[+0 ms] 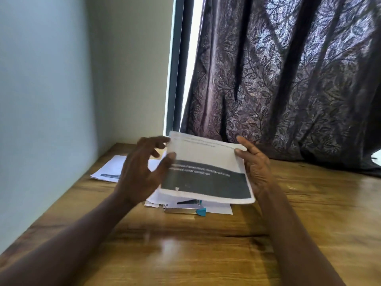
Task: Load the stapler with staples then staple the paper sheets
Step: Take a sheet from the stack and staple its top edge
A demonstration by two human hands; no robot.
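- Wall (51, 79): pale and plain, running along the left edge of the table.
- Table (206, 254): wood grain with a glossy top, and both my forearms reach across it.
- Loose white papers (109, 166): lying flat on the table at far left, near the wall, with a blue strip printed on the near edge. My left hand partly covers them.
- Left hand (142, 172): raised above the table with the fingers spread apart and loosely curved. The thumb tip touches the left edge of the paper sheets and the other fingers close on nothing. The hand is blurred.
- Window frame (175, 69): a dark upright strip with a bright slit of daylight beside it.
- Stapler (183, 209): lying on the table on top of more white paper, just under the near edge of the sheets I hold. It has a silver body, a teal end pointing right and a dark part above. Much of it is hidden, so I cannot tell if it is open or closed.
- Paper sheets (206, 168): a thin stack held up off the table between my hands and tilted toward me. A dark printed band with white text crosses the lower half.
- Right hand (257, 172): clamped on the right edge of the sheets, thumb on top and fingers behind.
- Curtain (288, 79): dark purple with a leaf pattern, hanging behind the table on the right.
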